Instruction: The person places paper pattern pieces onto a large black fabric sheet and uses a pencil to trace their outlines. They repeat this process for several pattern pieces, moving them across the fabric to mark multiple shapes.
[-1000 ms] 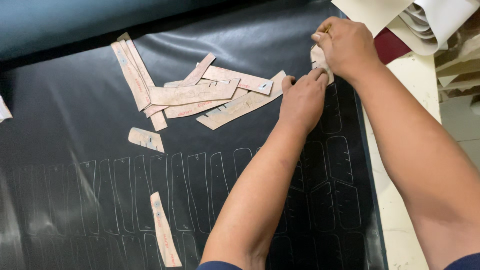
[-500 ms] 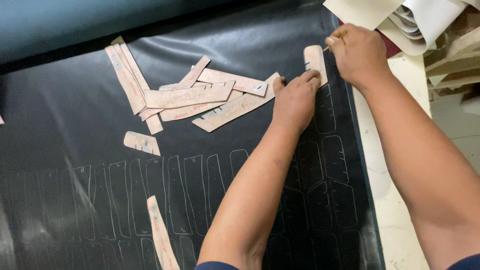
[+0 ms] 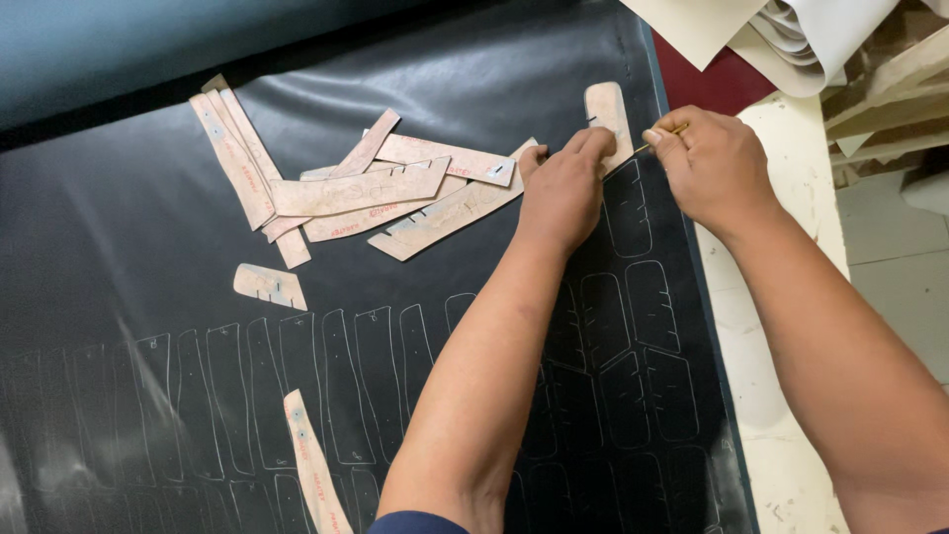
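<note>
1. The small cardboard template [image 3: 608,119] lies on the black leather sheet [image 3: 119,297], long axis running away from the person.
2. Left hand [image 3: 563,193], fingers flat, pins the template's lower-left edge.
3. Right hand [image 3: 717,163], just right of the template, pinches a thin marking pen [image 3: 660,138].

A left hand [image 3: 565,188] presses a small tan template [image 3: 608,114] flat on a black sheet [image 3: 129,297]. The right hand [image 3: 714,163] holds a thin pen [image 3: 660,138] at the template's edge. More templates [image 3: 366,193] lie piled to the left.
</note>
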Demonstrator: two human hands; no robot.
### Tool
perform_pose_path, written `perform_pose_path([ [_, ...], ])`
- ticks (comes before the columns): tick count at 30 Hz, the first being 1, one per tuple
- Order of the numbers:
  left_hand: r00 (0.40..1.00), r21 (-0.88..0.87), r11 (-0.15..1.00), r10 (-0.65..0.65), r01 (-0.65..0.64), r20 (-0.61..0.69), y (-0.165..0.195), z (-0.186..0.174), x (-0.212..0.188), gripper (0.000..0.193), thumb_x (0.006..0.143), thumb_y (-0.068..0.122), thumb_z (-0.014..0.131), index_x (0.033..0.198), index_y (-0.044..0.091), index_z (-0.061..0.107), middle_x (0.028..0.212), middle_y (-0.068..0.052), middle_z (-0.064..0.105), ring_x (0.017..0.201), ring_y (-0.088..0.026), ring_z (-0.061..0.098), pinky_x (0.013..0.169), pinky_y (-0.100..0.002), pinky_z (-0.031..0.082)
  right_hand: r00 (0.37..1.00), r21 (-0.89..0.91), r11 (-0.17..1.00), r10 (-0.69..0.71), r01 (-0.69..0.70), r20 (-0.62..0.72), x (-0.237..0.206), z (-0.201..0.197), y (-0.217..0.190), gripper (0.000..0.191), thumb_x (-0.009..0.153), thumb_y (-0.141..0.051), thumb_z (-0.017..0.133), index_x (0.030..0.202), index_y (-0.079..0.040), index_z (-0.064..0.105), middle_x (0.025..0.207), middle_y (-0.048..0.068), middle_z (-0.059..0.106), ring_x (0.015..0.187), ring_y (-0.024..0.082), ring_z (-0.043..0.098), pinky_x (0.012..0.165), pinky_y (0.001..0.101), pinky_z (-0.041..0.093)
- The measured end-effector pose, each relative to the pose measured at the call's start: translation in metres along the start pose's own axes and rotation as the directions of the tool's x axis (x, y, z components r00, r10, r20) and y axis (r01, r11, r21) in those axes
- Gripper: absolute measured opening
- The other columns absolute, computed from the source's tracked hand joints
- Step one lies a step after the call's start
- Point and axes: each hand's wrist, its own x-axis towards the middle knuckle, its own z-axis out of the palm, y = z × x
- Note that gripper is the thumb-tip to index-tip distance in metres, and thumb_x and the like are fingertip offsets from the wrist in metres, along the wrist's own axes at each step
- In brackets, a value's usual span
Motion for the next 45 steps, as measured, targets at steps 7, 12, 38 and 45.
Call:
perform_pose_path([
  [7,0.997,-0.063,0.997,0.029,-0.033,-0.069,-0.003,0.002,-0.003,0.032,0.092,0.006,0.057,0.12,0.021,0.058,0.12,0.003,0.07,0.108,-0.019,0.07,0.109,-0.048,0.034,0.99,-0.068,0.991,-0.12,0.115,-0.077,-0.009,0.008,-0.006,0.021,0.109,-0.022,0.068,0.1,-0.004,0.072,0.096,0.015,0.072,0.094,0.037,0.068,0.084,0.0462,0.053],
  [12,0.994,-0.073,0.997,0.03,-0.037,-0.104,-0.004,0.003,-0.005,0.034,0.091,0.007,0.058,0.122,0.021,0.058,0.12,0.004,0.071,0.111,-0.018,0.069,0.109,-0.046,0.035,0.995,0.078,0.992,-0.098,0.099,-0.012,-0.018,0.015,-0.018,0.018,0.106,-0.021,0.067,0.104,-0.004,0.073,0.094,0.014,0.073,0.089,0.033,0.07,0.081,0.0422,0.054],
  [38,0.989,0.182,0.973,0.146,-0.142,-0.011,-0.002,0.005,-0.016,0.033,0.095,0.018,0.058,0.128,0.02,0.056,0.15,0.003,0.052,0.128,-0.014,0.061,0.118,-0.049,0.031,0.983,0.472,0.879,0.135,-0.062,-0.121,0.013,0.024,0.01,0.019,0.114,-0.02,0.058,0.112,-0.002,0.063,0.099,0.011,0.074,0.085,0.021,0.073,0.077,0.0354,0.059],
  [45,0.992,0.285,0.95,0.125,-0.125,0.017,0.005,0.005,-0.017,0.048,0.095,0.038,0.055,0.141,0.021,0.057,0.155,0.004,0.047,0.148,-0.017,0.038,0.125,-0.053,0.011,0.929,0.854,0.484,0.369,-0.19,-0.002,0.002,0.039,0.026,0.015,0.111,-0.01,0.057,0.121,-0.002,0.049,0.106,0.012,0.07,0.09,0.017,0.073,0.081,0.0305,0.063],
])
